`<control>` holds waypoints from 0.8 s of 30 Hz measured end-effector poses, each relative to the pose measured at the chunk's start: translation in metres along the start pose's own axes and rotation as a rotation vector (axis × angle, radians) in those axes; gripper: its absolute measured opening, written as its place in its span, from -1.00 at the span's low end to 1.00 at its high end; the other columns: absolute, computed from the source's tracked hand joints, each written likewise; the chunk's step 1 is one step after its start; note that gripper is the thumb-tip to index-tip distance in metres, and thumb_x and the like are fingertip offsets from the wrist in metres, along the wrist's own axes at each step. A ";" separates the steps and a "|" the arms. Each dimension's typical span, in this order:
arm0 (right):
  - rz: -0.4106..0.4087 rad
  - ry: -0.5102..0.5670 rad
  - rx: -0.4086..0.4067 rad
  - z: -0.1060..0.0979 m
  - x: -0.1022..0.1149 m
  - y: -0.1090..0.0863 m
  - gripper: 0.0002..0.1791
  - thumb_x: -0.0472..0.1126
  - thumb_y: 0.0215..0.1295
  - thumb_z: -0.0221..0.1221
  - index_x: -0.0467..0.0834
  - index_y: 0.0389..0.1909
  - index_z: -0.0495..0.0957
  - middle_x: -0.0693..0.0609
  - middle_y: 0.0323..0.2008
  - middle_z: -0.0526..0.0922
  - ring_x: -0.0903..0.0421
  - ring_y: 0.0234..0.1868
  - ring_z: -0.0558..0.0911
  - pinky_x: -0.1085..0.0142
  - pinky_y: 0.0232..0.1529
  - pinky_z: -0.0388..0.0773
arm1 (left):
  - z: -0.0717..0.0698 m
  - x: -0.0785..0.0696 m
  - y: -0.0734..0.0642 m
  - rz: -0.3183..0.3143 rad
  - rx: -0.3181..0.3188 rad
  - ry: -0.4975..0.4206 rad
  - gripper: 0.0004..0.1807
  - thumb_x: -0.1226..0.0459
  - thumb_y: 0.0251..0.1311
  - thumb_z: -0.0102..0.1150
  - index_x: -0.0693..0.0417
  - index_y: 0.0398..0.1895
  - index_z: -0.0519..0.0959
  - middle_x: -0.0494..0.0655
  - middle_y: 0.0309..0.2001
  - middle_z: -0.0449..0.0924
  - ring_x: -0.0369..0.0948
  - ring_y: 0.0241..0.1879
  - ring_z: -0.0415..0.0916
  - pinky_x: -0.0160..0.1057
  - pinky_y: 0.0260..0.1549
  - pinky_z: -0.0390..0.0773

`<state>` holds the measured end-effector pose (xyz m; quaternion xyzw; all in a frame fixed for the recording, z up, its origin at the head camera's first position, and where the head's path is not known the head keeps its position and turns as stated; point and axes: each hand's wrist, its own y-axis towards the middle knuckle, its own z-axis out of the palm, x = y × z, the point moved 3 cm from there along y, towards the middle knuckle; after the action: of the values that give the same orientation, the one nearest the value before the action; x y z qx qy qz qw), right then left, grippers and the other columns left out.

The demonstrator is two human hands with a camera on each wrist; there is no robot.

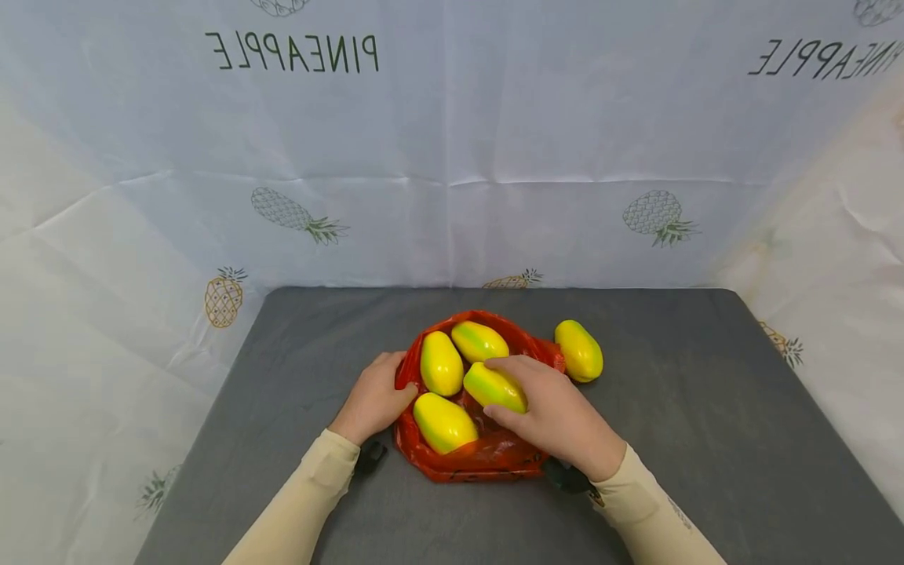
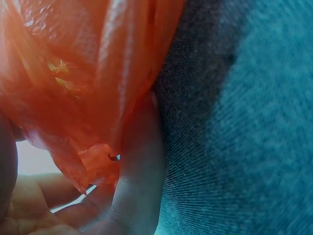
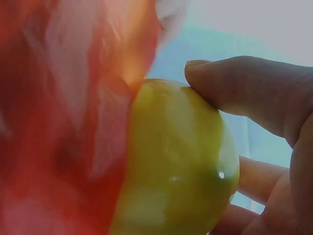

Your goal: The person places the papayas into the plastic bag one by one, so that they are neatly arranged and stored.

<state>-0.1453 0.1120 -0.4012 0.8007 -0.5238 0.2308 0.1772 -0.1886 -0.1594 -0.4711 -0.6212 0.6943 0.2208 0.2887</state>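
Observation:
A red plastic bag [image 1: 487, 469] lies spread wide at its mouth on the table, with three yellow-green mangoes [image 1: 441, 363] inside it. My left hand [image 1: 377, 396] grips the bag's left rim, its thumb over the edge; in the left wrist view, fingers [image 2: 139, 171] are behind the red plastic. Over the bag's opening, my right hand [image 1: 554, 404] holds another mango [image 1: 494, 387] between thumb and fingers. That mango [image 3: 176, 161] shows beside the red plastic in the right wrist view. The bag's bottom is mostly hidden by fruit and the right hand.
One more mango [image 1: 579, 351] lies on the dark grey table [image 1: 678, 408], just right of the bag's right edge. A white cloth with pineapple prints [image 1: 452, 141] hangs behind the table and along both sides. Black wrist devices [image 1: 565, 476] sit under the wrists.

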 end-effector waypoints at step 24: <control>-0.004 0.004 0.063 0.022 0.002 0.003 -0.36 0.03 0.29 0.51 0.05 0.36 0.57 0.13 0.24 0.69 0.21 0.06 0.64 0.12 0.17 0.70 | 0.000 0.001 0.001 0.044 -0.002 0.012 -0.44 0.20 0.35 0.26 0.17 0.39 0.57 0.09 0.13 0.65 -0.03 -0.05 0.61 0.03 0.04 0.74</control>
<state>-0.1433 0.0980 -0.4184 0.8064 -0.5142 0.2485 0.1533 -0.1901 -0.1596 -0.4718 -0.6073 0.7093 0.2243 0.2789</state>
